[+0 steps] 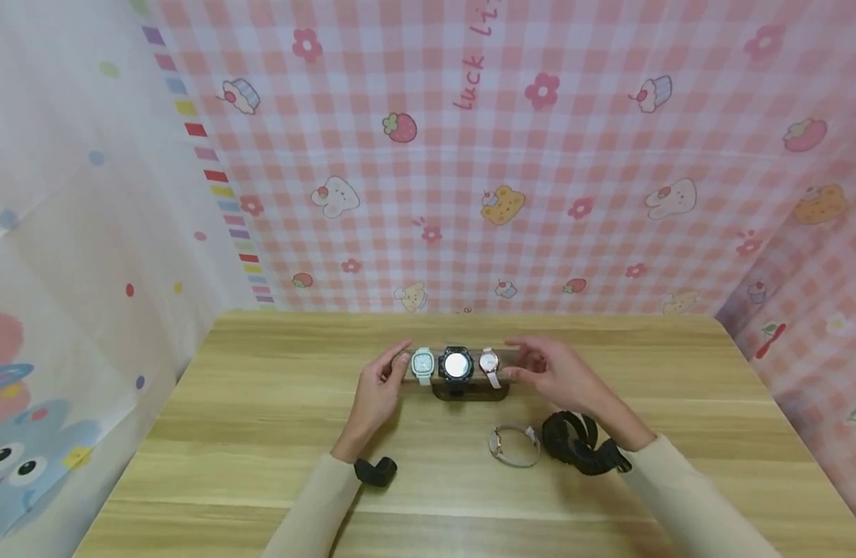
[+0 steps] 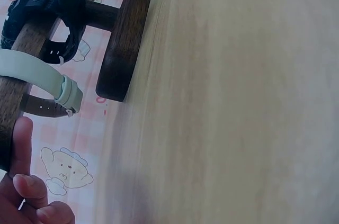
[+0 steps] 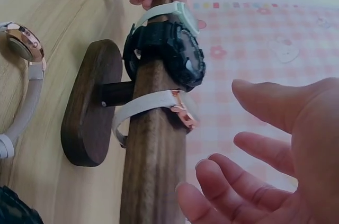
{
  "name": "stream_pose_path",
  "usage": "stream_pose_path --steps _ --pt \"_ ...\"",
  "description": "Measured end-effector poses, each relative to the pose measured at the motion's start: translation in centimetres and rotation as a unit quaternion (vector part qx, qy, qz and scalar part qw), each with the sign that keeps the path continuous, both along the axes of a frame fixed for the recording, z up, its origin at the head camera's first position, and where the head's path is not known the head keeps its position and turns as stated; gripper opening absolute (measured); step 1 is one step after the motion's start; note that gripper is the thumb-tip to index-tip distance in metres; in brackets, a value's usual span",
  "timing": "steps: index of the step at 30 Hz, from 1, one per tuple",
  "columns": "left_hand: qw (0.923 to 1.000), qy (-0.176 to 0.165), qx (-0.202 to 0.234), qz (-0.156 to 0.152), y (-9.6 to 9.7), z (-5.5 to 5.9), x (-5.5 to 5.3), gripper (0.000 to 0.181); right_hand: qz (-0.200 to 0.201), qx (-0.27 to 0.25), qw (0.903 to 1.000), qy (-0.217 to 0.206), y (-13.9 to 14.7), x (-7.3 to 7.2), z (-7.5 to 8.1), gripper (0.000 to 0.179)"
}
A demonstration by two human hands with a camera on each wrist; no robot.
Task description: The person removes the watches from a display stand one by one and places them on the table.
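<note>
A dark wooden watch stand (image 1: 470,393) has a horizontal bar carrying a mint-green square watch (image 1: 422,363), a chunky black watch (image 1: 457,364) and a white-strapped rose-gold watch (image 1: 489,362). My left hand (image 1: 375,395) holds the bar's left end between thumb and fingers. In the left wrist view its index finger lies along the bar beside the mint strap (image 2: 32,73). My right hand (image 1: 564,376) is near the bar's right end. The right wrist view shows its fingers spread and relaxed, apart from the wooden bar (image 3: 153,181), holding nothing.
On the wooden table (image 1: 274,434), a light-strapped gold watch (image 1: 495,442) stands in a closed loop in front of the stand. A black watch (image 1: 564,434) lies to its right, below my right forearm. A pink checked cloth (image 1: 428,170) hangs behind the table.
</note>
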State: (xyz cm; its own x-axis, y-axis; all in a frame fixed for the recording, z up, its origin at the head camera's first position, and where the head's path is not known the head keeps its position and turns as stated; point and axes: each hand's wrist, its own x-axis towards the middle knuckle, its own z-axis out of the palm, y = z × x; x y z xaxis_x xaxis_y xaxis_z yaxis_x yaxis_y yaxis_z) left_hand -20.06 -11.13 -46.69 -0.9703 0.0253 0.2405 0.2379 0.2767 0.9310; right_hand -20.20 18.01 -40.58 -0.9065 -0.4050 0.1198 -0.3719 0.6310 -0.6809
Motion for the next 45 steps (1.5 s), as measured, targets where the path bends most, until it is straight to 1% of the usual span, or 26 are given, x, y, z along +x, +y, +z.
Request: stream_pose_path --steps 5,11,15,21,31,36,40,45 --pt "1.0000 -0.002 0.001 0.000 0.0 -0.1 0.1 0.031 0.012 -0.009 0.9996 -0.025 -0.3 -0.7 -0.7 0.052" --pt "1.0000 0.002 0.006 0.003 0.0 -0.2 0.0 0.031 0.011 -0.013 0.9994 -0.030 -0.5 -1.3 -1.2 0.052" --pt "0.9999 0.006 0.008 0.006 0.0 -0.2 -0.1 0.031 0.013 -0.009 0.9995 -0.029 -0.7 -1.8 -1.2 0.053" --pt "0.9999 0.006 0.005 0.008 0.0 -0.1 -0.2 0.031 0.018 -0.005 0.9990 -0.041 -1.4 -2.4 -0.8 0.051" --pt "1.0000 -0.002 0.000 -0.004 0.0 -0.1 -0.1 0.033 0.015 -0.036 0.9962 -0.078 -1.9 -3.0 -1.2 0.051" --pt "1.0000 -0.003 -0.001 -0.002 0.0 -0.1 0.0 0.032 0.030 -0.041 0.9951 -0.085 -1.9 -3.2 -1.5 0.051" --pt "1.0000 -0.003 -0.002 -0.002 0.0 0.0 0.0 0.031 0.031 -0.042 0.9947 -0.088 -1.9 -3.2 -1.5 0.050" --pt "1.0000 -0.003 -0.003 -0.004 0.0 0.0 0.0 0.032 0.044 -0.034 0.9956 -0.076 -1.9 -3.3 -1.6 0.046"
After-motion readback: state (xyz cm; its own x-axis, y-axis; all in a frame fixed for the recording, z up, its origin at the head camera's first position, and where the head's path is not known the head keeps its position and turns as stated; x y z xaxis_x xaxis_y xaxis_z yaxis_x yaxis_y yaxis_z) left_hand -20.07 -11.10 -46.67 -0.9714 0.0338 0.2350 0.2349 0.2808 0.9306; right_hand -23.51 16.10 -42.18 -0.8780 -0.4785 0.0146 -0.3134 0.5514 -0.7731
